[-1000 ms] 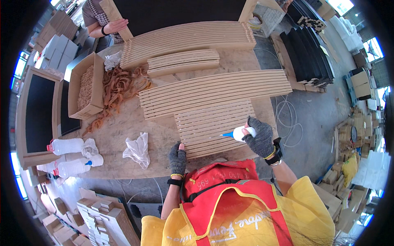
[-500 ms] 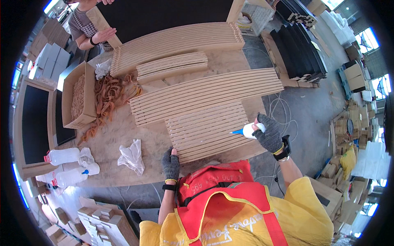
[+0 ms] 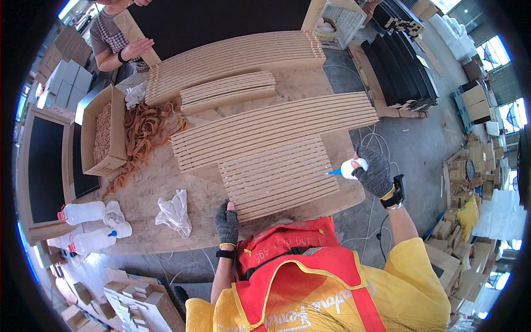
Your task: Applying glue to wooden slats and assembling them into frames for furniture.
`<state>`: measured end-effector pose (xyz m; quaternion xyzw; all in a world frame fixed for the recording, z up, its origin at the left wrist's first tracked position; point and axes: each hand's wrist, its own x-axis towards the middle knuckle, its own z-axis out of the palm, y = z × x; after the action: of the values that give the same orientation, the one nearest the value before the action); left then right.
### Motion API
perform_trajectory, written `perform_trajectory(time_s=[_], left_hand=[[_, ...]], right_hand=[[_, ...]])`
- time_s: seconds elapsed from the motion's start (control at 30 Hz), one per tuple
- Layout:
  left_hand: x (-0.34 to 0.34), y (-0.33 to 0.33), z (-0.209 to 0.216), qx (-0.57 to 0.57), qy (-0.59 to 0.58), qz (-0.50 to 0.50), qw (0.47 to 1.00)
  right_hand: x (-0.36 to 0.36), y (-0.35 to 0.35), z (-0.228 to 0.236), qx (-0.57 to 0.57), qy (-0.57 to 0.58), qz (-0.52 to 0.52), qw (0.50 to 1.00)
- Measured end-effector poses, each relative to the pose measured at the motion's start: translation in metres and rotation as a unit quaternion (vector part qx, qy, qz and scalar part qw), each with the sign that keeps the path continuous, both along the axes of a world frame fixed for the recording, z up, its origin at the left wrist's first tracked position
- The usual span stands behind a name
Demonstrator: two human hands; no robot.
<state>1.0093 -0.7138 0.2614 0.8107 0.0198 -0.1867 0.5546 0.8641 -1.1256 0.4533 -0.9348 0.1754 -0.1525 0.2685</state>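
My right hand point(image 3: 374, 172), in a dark grey fingerless glove, is closed round a white squeeze bottle point(image 3: 355, 167) with a blue nozzle. The bottle lies tilted on its side, its tip at the right ends of a near batch of wooden slats point(image 3: 279, 180). Those slats lie side by side with narrow gaps between them. At their near left corner, my gloved left hand point(image 3: 226, 224) grips the edge, thumb on top; its other fingers are partly hidden. Directly beyond lies a longer row of wooden slats point(image 3: 276, 130).
More slat stacks point(image 3: 238, 61) lie farther back on the wooden table point(image 3: 149, 188). A cardboard box point(image 3: 119, 133) of small wooden pieces, brown straps point(image 3: 145, 130), a white cloth point(image 3: 174, 214) and plastic bottles point(image 3: 91, 242) are at left. Across the table, another person's hand point(image 3: 137, 48) holds a framed black panel point(image 3: 221, 22).
My right hand has moved a little right with the bottle, whose nozzle has shifted to the slats' right ends. My left hand keeps its place at the corner. The view has shifted slightly.
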Motion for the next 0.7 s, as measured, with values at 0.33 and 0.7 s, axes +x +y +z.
perform_trajectory(time_s=[0.33, 0.7], left_hand=[[0.0, 0.0, -0.003, 0.009, -0.022, -0.002, 1.0], [0.0, -0.001, -0.003, 0.026, -0.031, 0.005, 0.999]], right_hand=[[-0.004, -0.015, 0.006, 0.022, 0.027, -0.025, 0.999], [-0.083, -0.101, -0.095, 0.387, -0.032, -0.22, 0.895]])
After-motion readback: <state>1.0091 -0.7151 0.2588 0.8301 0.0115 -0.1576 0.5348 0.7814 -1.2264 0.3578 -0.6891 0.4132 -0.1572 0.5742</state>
